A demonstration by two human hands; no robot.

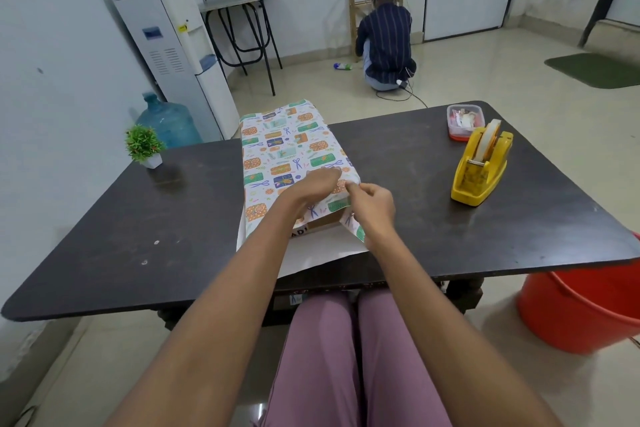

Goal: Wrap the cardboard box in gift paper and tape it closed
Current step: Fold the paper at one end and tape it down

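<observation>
Cardboard box [320, 222] sits mid-table [415, 184] under gift paper [287, 149]. Our left hand [318, 184] presses flat, pinning the overlap; right hand [372, 206] pinches something, probably tape, for the seam.

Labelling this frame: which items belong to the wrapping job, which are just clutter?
Job: box, gift paper, tape dispenser, left hand pressing the paper, right hand pinching its edge.

Clutter: plant, plastic tub, red bucket, water jug.
</observation>
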